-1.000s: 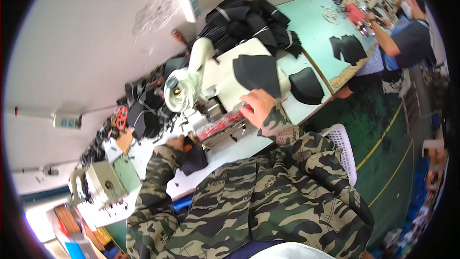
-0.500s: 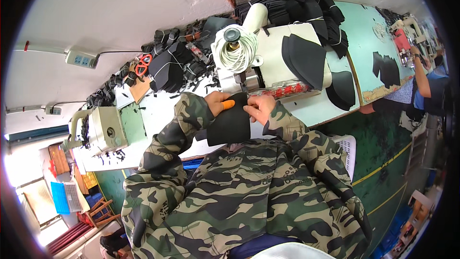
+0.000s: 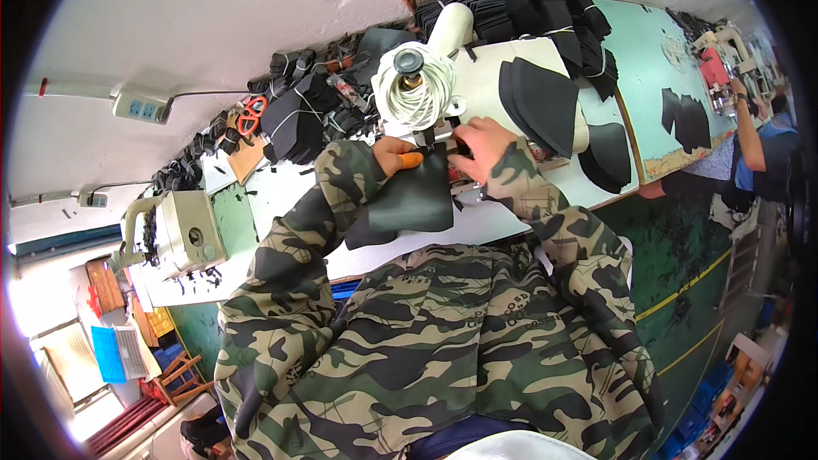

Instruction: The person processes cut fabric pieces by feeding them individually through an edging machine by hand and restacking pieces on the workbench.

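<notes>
A black leather-like piece [image 3: 413, 200] lies at the front of a cream skiving or sewing-type machine [image 3: 456, 27], its far edge at the machine's metal working parts. My left hand [image 3: 394, 156], with an orange cover on one finger, is closed on the piece's upper left, thumb and fingers pressed on it. My right hand [image 3: 484, 146] is beside the piece's upper right edge, against the machine's metal front; its fingers are curled and their tips partly hidden. A coil of white cord [image 3: 417, 89] hangs round the machine's dark top knob [image 3: 408, 61].
Curved black pieces [image 3: 537, 106] lie on the machine's cream top. Tied black bundles [image 3: 503, 4] are stacked behind. Orange-handled scissors [image 3: 250, 115] and black scraps lie to the left, with a second machine [image 3: 189, 230] beyond. A co-worker's arm [image 3: 750, 136] is at the far right.
My right hand has left the piece's right edge and moved up and right to the machine's front. The black piece now shows a shinier face and lies farther forward; my left hand stays on it.
</notes>
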`<control>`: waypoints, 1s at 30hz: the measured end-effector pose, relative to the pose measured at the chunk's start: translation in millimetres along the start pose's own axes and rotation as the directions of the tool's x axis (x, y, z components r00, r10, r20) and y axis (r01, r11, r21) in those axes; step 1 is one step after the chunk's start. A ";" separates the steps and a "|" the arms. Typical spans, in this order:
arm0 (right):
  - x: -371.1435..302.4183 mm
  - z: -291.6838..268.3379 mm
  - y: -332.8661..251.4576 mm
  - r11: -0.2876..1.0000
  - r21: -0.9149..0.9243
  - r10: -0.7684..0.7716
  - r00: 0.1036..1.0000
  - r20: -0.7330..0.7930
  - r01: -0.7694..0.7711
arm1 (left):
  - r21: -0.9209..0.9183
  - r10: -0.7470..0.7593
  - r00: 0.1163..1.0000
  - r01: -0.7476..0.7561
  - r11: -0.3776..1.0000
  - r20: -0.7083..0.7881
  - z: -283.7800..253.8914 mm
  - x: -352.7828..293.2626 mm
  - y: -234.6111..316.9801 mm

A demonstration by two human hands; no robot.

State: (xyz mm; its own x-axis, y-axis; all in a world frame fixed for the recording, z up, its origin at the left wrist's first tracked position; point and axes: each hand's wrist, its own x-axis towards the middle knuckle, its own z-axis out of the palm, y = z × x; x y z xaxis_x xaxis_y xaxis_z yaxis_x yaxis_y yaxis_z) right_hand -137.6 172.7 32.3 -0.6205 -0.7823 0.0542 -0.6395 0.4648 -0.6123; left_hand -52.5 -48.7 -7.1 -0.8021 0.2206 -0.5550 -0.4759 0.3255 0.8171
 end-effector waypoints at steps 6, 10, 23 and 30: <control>6.3 -2.2 -5.3 0.973 -0.212 0.129 0.975 0.179 -0.089 | -0.174 -0.072 0.984 0.043 0.984 -0.161 19.4 1.5 17.0; -27.8 -14.8 1.3 0.976 0.094 0.185 0.973 0.137 -0.199 | -0.264 -0.272 0.962 0.260 0.929 -0.011 15.9 -1.7 43.3; -38.5 -63.7 47.0 0.966 -0.223 0.004 0.872 -0.490 -0.130 | 0.780 -0.260 0.885 0.464 0.421 -0.386 -4.5 -39.5 -50.2; -55.1 -12.1 2.7 0.937 0.330 0.160 0.980 -0.116 -0.114 | 0.793 -0.237 0.911 0.410 0.451 -0.337 15.4 -53.3 -25.2</control>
State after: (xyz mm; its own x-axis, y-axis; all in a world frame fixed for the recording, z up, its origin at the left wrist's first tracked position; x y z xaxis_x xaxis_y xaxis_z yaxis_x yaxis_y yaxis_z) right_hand -110.6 222.1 37.2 -0.7633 -0.6443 0.0471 -0.3789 0.3875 -0.8404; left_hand 7.8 -54.4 -0.5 -0.7399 -0.1858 -0.6465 -0.2577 0.9661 0.0173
